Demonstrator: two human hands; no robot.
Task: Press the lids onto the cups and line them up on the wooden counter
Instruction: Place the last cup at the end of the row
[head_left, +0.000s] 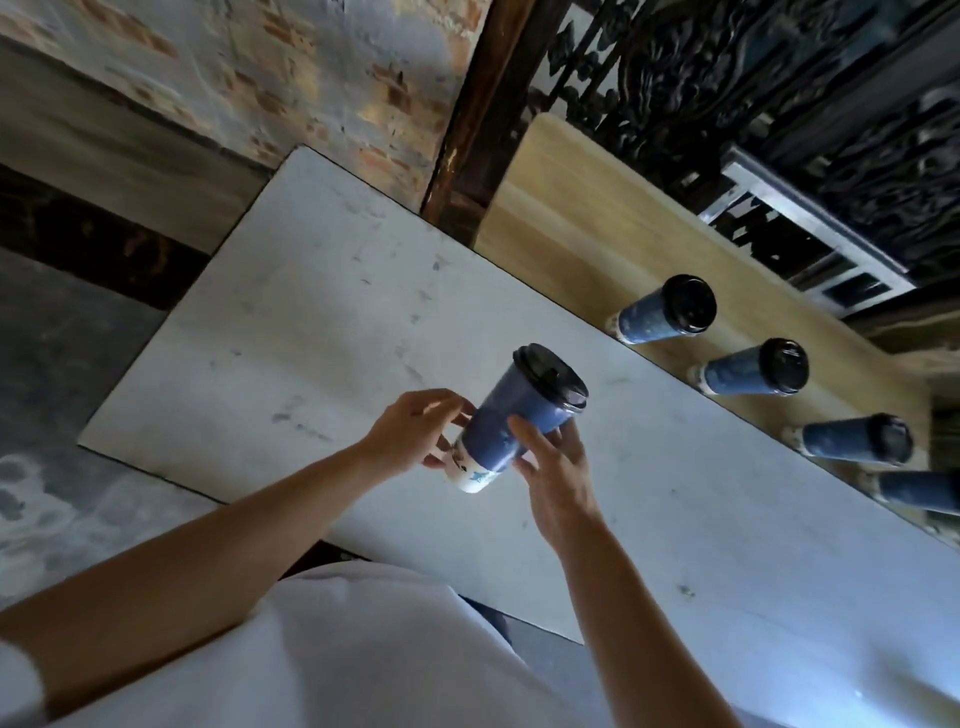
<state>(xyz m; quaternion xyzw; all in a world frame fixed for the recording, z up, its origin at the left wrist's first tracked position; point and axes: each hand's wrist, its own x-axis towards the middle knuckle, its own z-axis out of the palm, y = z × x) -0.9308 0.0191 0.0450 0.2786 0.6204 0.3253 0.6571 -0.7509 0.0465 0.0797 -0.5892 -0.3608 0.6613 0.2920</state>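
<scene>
A tall blue paper cup (514, 415) with a black lid (553, 375) on top is held above the white table (322, 312). My left hand (415, 434) grips its lower part from the left. My right hand (553, 470) touches its right side with fingers spread. On the wooden counter (561, 218) at the right, several lidded blue cups stand in a row: one (665, 312), a second (753, 370), a third (857, 441), and a further cup (919, 491) cut off by the frame edge.
A brick wall (311, 67) and a dark wooden post (467, 114) rise behind the table. Ornate black ironwork (727, 67) and a metal-framed window (800, 228) back the counter. Grey floor (62, 353) lies to the left.
</scene>
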